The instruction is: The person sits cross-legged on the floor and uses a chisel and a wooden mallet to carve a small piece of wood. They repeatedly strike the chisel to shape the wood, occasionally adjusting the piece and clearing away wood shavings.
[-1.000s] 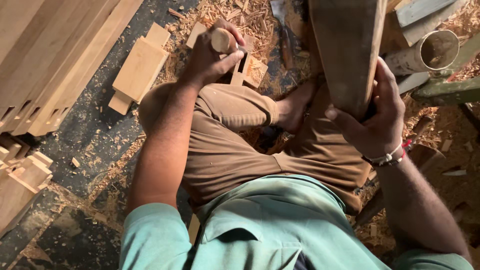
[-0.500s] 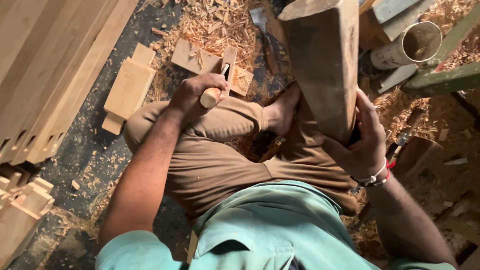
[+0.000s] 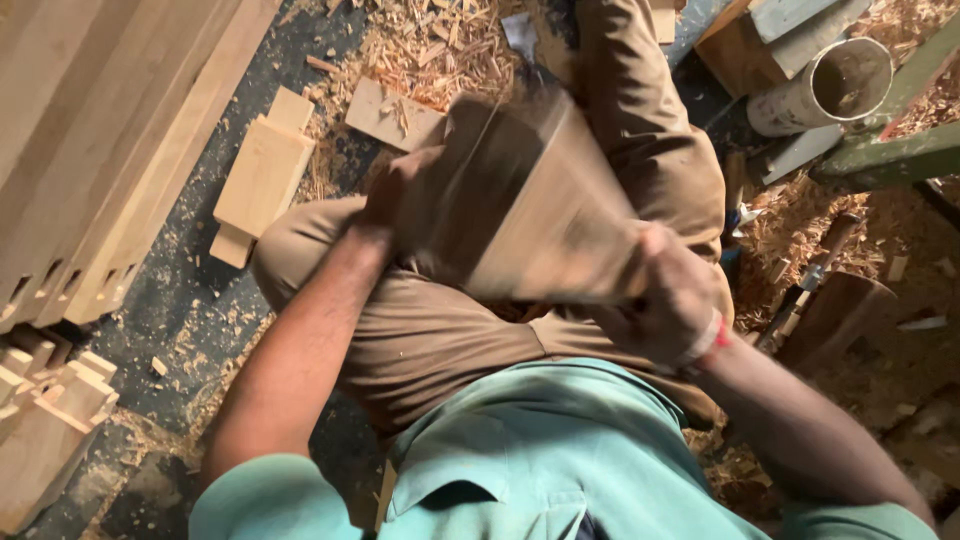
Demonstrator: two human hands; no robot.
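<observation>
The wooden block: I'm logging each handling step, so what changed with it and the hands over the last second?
The wooden block swung from upright by the right knee to lying tilted across the lap, blurred with motion. The right hand kept its grip on it. The left hand came back from the floor to the block's other end; its small wooden-handled tool is no longer visible. The notched board and pipe stayed put.

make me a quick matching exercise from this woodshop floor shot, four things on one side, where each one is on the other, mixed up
Things:
1. wooden block
2. notched plank
3. open tube
4. stacked boards

Places:
A. far left edge, leaning in a row
B. top right, mouth facing the camera
C. between both hands, above the lap, blurred
D. flat on the dark floor, left of the knee

Pairs: 1-C, 2-D, 3-B, 4-A
</observation>
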